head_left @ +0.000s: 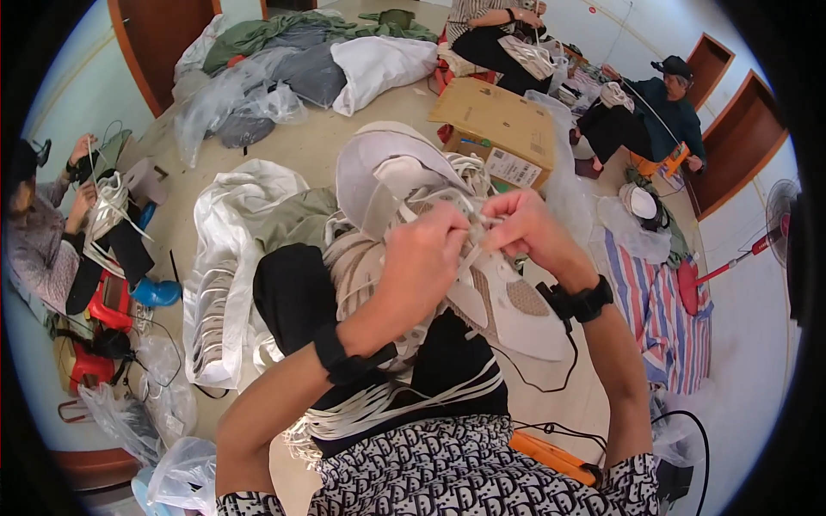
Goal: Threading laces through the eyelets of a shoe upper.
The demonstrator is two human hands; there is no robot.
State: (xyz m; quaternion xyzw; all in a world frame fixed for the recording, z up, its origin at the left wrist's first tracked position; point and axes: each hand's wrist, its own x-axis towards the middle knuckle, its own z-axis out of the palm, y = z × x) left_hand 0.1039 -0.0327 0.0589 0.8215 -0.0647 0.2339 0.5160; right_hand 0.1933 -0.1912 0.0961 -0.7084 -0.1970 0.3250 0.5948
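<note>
Over my lap is a white and beige shoe upper [508, 303] with mesh panels, its toe pointing down to the right. My left hand [428, 258] is closed in a pinch at its lacing area, on what looks like a white shoelace. Just across from it my right hand [535, 234] pinches the pale shoelace [476, 225] too; the fingers partly hide it. More beige shoe uppers [353, 271] are stacked beside my left wrist. A bundle of loose white laces [404, 408] lies across my dark-trousered lap.
A cardboard box [495, 120] stands ahead. White sacking [232, 232] with more uppers lies left. Cloth and plastic bags [284, 73] are piled behind. Several people sit around with laces and uppers. A striped sheet [658, 310] and a red fan [731, 258] are at right.
</note>
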